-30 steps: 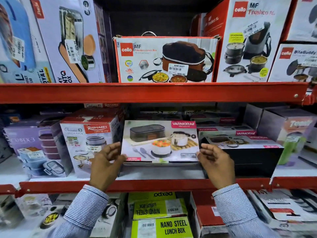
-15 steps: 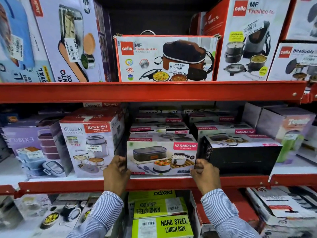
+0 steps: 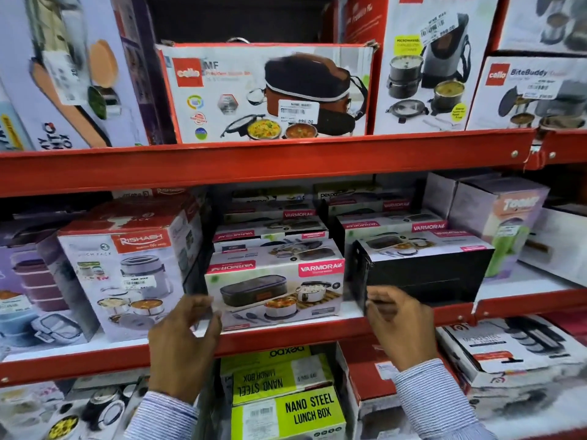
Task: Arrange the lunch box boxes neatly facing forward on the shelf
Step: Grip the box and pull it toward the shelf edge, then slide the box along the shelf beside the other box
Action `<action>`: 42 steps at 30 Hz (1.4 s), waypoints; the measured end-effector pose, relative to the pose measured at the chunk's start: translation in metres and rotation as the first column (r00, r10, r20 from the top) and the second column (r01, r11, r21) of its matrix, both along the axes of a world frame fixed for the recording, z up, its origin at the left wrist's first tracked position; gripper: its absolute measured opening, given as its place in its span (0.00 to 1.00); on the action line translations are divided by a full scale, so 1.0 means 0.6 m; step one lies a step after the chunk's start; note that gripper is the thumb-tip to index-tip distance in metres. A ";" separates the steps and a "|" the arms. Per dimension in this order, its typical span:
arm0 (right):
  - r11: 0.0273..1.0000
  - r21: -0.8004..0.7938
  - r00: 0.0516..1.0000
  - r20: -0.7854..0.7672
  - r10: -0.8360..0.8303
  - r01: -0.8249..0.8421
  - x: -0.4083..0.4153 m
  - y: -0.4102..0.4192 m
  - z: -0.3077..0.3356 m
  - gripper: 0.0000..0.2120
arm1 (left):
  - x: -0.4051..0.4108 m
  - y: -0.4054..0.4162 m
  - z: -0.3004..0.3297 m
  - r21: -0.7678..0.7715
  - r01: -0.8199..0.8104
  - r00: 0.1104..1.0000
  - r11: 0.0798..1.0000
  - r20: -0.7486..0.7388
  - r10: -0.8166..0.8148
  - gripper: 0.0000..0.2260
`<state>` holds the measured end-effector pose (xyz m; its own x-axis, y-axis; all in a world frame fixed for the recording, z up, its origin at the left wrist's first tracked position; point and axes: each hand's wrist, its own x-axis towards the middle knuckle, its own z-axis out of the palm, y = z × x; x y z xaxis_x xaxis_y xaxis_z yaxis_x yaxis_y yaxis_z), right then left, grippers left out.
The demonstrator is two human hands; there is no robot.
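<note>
We see the Varmora lunch box (image 3: 274,290) standing on the middle shelf (image 3: 286,336), near its front edge, with its printed picture side facing us. More boxes of the same brand sit stacked behind it. To its left stands the Rishabh box (image 3: 127,281); to its right is a black box (image 3: 422,274) whose dark side faces us and whose picture side faces up.

Our left hand (image 3: 184,347) hangs just in front of the lunch box's lower left corner, fingers spread and loosely curled, holding nothing. We cannot tell whether the fingertips touch the cardboard.

Our right hand (image 3: 400,322) is at the lower left corner of the black box, fingers bent toward it and parted. It overlaps the box's front face, but whether it grips the box we cannot tell, as the hand is blurred.

Both striped sleeves (image 3: 438,401) rise from below, in front of the yellow boxes (image 3: 286,404) on the lower shelf.
</note>
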<state>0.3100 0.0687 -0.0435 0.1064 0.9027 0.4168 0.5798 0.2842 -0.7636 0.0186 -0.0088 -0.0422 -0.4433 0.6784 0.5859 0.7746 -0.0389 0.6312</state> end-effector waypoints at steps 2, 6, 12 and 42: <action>0.997 0.060 0.998 -0.047 -0.037 0.039 0.034 -0.004 0.015 0.10 | 0.052 -0.002 0.028 0.077 0.052 0.998 0.996 -0.031 -0.050 0.08; 0.978 0.160 0.986 -0.118 -0.117 0.135 0.119 0.019 0.036 0.09 | 0.172 0.029 0.052 0.121 0.223 0.972 0.967 0.053 -0.231 0.07; 0.955 0.211 0.974 -0.126 -0.186 0.210 0.264 0.102 0.049 0.07 | 0.305 0.111 0.051 0.009 0.149 0.984 0.989 0.101 -0.149 0.15; 0.921 0.032 0.843 -0.392 0.369 -0.388 0.411 0.201 0.075 0.24 | 0.395 0.162 0.116 0.015 0.117 0.883 0.993 0.456 -0.111 0.21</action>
<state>0.5569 0.1892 0.0013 -0.1053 0.9227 0.3708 0.0934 0.3804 -0.9201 0.2558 0.0885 0.0275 -0.5787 0.7460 0.3295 0.3925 -0.0994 0.9144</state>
